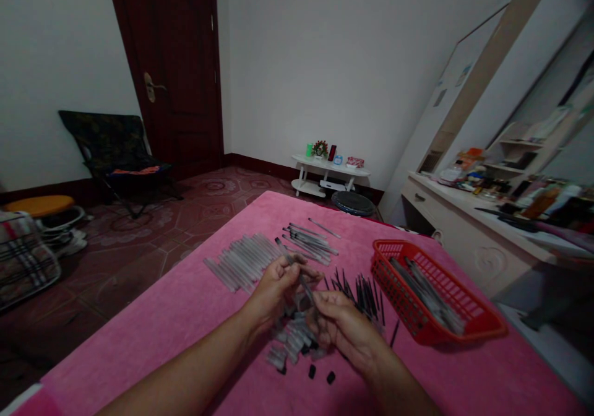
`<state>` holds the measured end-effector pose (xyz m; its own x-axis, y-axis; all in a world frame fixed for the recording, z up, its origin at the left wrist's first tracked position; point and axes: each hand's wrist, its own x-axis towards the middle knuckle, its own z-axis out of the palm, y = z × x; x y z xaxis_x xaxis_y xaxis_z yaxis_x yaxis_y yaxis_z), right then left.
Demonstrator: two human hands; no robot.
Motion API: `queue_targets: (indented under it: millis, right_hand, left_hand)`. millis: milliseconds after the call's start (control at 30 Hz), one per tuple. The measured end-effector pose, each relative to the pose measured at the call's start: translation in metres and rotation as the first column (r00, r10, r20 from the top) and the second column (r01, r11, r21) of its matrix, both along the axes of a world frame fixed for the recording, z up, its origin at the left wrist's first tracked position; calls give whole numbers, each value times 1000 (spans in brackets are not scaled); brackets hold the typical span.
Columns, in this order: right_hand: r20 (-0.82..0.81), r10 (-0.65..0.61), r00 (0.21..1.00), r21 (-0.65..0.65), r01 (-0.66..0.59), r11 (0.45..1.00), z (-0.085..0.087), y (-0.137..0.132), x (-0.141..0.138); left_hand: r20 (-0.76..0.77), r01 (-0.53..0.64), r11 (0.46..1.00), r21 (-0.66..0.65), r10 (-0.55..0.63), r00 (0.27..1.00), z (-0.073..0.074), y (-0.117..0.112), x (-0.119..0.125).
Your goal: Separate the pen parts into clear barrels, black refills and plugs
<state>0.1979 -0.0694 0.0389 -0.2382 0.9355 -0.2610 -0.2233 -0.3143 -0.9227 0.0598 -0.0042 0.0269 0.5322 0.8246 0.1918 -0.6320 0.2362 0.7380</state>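
Observation:
A slim pen [307,291] with a dark tip slants between my two hands. My left hand [284,277] pinches its upper part, and my right hand [341,324] grips the lower end. Motion blur hides the finer detail. Under my hands lies a heap of clear pen caps [294,338], with small black end plugs [312,371] nearer me. Left of my hands, clear pen barrels [244,261] are laid out in a row. Beyond them rests a group of dark-tipped pens [309,242]. Thin black refills [364,295] are spread to the right of my hands.
A red plastic basket [431,335] holding pens stands on the right of the pink-covered table [153,335]. Past the table are a low white stand [331,165], a cluttered dresser [464,218], a folding chair [111,150] and a dark door [176,63].

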Motion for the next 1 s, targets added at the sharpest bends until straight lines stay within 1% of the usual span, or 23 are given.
queue_targets:
  millis: [100,167,200,267,333,367,400,433,467,500,533,567,600,633,667,733,800,867,1000]
  right_hand:
    - [-183,58,981,-74,-72,995,3,-4,-3]
    - [-209,71,975,-84,-91,992,4,-5,-6]
    - [-185,60,981,-79,-76,994,3,-4,-7]
    - [-75,13,997,-36,-15,999,1,-2,-9]
    - [92,-43,995,54,38,998,-2,0,-10]
    - [193,-72,978,111,51,992,-3,0,-9]
    - [313,-114,943,183,58,981,-3,0,-9]
    - [450,-175,876,273,52,961,-3,-1,-8]
    - [587,-252,770,367,25,930,-1,-3,-7]
    - [701,-336,629,449,-24,893,1,-5,-7]
    - [779,-408,476,501,-80,862,4,-7,-6]
    - [826,-455,334,519,-135,844,6,-10,-7]
    - [853,-472,224,512,-174,841,8,-12,-7]
    - [871,-468,149,490,-195,849,9,-14,-9]
    - [885,-453,105,465,-208,860,10,-15,-10]
    - [904,-422,68,426,-234,874,9,-16,-13]
    - [915,-400,60,401,-261,878,7,-16,-15]
    - [922,-383,57,383,-277,881,5,-15,-17]
    - [928,-365,70,368,-302,879,5,-16,-17]
  left_hand:
    - [25,116,993,-27,-115,993,3,0,-5]
    - [29,143,989,-22,-143,989,5,-1,-6]
    - [28,131,991,-17,-131,991,6,-1,-6]
    - [24,70,997,-12,-70,997,6,-3,-2]
    - [26,-4,1000,-14,5,1000,5,-6,3]
    - [24,-38,999,-21,39,999,5,-6,5]
    - [18,-73,997,-34,74,997,4,-6,6]
    - [8,-115,992,-55,115,993,3,-4,7]
    - [-5,-164,983,-81,164,986,2,-2,7]
    - [-23,-218,970,-107,217,976,1,1,5]
    - [-46,-275,953,-129,272,961,1,5,2]
    - [-74,-318,938,-139,310,948,1,9,-1]
    - [-105,-347,928,-135,335,936,0,13,-4]
    - [-131,-362,925,-118,347,929,0,16,-7]
    - [-153,-367,926,-90,351,924,0,18,-9]
    - [-181,-357,934,-14,349,919,-1,20,-12]
    - [-201,-336,940,62,341,918,-2,19,-11]
    - [-223,-315,943,106,331,917,-4,16,-9]
    - [-285,-309,944,115,329,900,-5,12,-7]
